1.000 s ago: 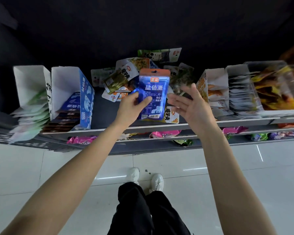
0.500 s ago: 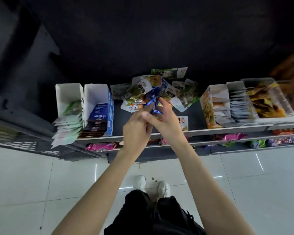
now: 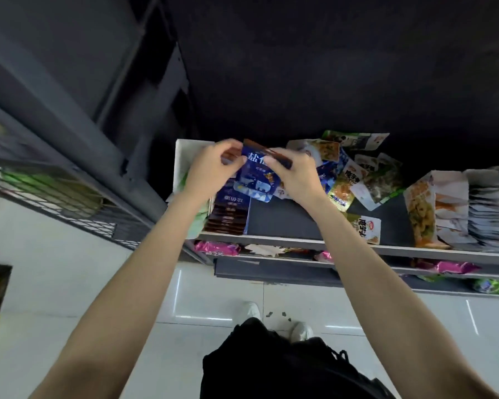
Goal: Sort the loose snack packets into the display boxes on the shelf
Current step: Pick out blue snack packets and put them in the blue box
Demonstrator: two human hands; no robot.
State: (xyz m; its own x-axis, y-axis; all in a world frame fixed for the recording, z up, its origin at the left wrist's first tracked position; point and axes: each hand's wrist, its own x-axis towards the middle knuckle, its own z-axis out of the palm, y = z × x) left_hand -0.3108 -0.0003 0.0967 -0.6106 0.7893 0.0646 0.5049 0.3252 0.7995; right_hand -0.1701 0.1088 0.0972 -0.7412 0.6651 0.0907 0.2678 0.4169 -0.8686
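The blue snack packet with white animal prints [image 3: 252, 182] looks like glossy plastic film, catching light along its creases. The loose heap of green, yellow and white packets [image 3: 357, 174] has the same shiny foil-like finish. The white display box [image 3: 182, 156] appears to be matt cardboard. The grey shelf board [image 3: 288, 220] looks like smooth painted metal, dull in finish. The white floor tiles [image 3: 202, 300] are polished and reflective.

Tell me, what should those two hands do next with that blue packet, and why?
Probably lower the blue packet into the blue box just beneath it. The left hand and right hand pinch its top corners, and the packets already stacked in that box look like the same kind.
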